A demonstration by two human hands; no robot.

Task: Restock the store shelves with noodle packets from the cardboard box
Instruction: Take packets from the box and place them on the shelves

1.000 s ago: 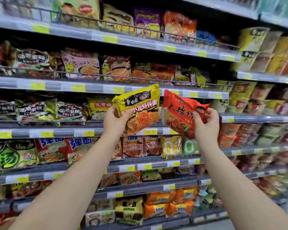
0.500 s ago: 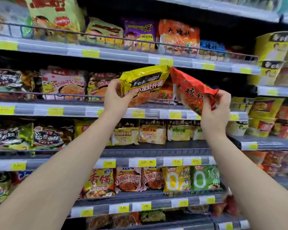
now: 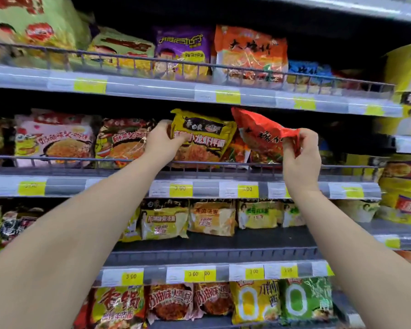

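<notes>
Two bare forearms reach up and forward from the bottom corners toward the middle shelf (image 3: 199, 179). The left hand (image 3: 163, 144) is clamped on the left edge of a yellow noodle packet (image 3: 201, 138), fingers curled over its front, holding it upright just behind the wire rail (image 3: 57, 160) that runs along the shelf's front edge. The right hand (image 3: 300, 155) pinches the right end of a red noodle packet (image 3: 261, 132), which tilts with its upper left corner raised toward the shelf above. The two packets sit side by side, nearly touching, over the same stretch of shelf. Whether either packet rests on the shelf board cannot be told, since the rail hides their lower edges.

Behind and to the left of the yellow packet stand a red-and-yellow packet (image 3: 124, 143) and a pink one (image 3: 55, 138). Yellow price tags (image 3: 179, 188) line the shelf fronts. On the upper shelf (image 3: 152, 87), farther back, stand a purple packet (image 3: 183, 53) and an orange-and-white packet (image 3: 250, 55)
</notes>
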